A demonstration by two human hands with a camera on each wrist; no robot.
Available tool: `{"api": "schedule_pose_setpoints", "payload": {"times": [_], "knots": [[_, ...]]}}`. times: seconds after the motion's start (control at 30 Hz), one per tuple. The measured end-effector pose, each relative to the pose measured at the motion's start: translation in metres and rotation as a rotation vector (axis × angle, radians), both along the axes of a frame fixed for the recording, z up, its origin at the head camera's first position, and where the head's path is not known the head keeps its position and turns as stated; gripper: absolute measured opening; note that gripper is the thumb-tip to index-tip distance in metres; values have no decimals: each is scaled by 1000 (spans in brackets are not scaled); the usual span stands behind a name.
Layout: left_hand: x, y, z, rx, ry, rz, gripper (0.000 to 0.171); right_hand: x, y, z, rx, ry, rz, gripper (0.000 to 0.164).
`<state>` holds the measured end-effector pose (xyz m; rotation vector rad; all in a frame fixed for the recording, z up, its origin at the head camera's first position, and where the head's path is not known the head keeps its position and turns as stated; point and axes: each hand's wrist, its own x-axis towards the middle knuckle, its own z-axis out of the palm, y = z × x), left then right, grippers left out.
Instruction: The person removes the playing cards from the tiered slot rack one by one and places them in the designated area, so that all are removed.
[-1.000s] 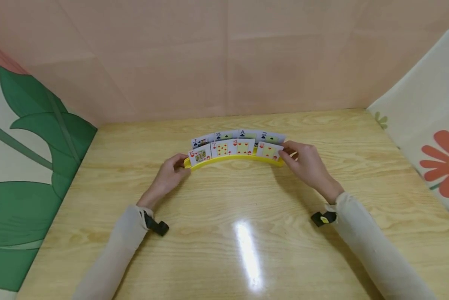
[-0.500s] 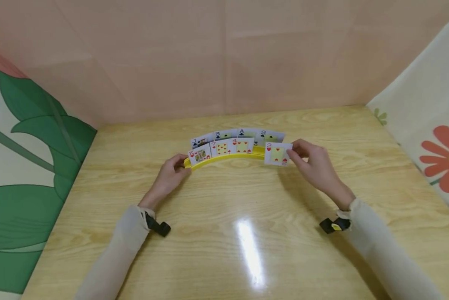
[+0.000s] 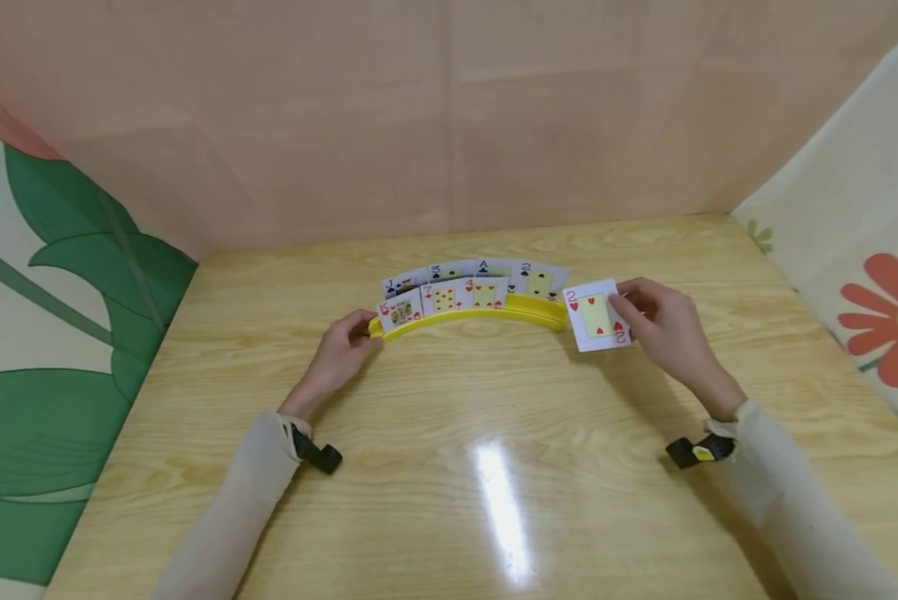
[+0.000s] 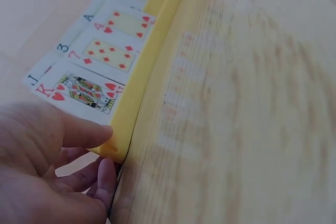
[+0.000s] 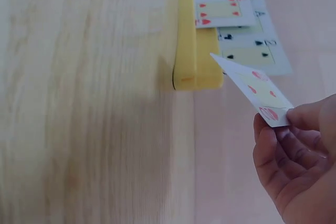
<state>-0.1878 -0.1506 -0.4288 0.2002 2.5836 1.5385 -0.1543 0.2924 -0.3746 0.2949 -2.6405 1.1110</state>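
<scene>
A curved yellow card holder (image 3: 534, 310) stands on the table with two rows of playing cards. In its front row are the king of hearts (image 3: 399, 310), the seven of diamonds (image 3: 444, 297) and the four of hearts (image 3: 484, 292). Behind them stand the jack, three, ace and two of spades (image 3: 540, 282). My left hand (image 3: 339, 348) grips the holder's left end, thumb on the front in the left wrist view. Off the holder's right end, my right hand (image 3: 662, 329) pinches the two of hearts (image 3: 597, 317) by its right edge, the card raised and slightly tilted.
The wooden table (image 3: 388, 500) carries a bright light reflection near its front. A pink cloth backdrop (image 3: 449, 117) rises behind it. Leaf-patterned cloth (image 3: 58, 400) hangs at the left, flower-patterned cloth (image 3: 869, 217) at the right.
My right hand has drawn the two of hearts out of the front row's right end and moved it rightward, baring that part of the yellow holder. The left hand has stayed put.
</scene>
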Motion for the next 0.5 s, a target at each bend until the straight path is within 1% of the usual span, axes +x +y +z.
{"api": "schedule_pose_setpoints", "payload": {"times": [0.2, 0.5], "knots": [[1, -1, 0, 0, 13, -7, 34, -11, 11, -3, -62, -21, -45, 22], [1, 1, 2, 7, 5, -8, 35, -35, 21, -5, -82, -102, -68, 26]]}}
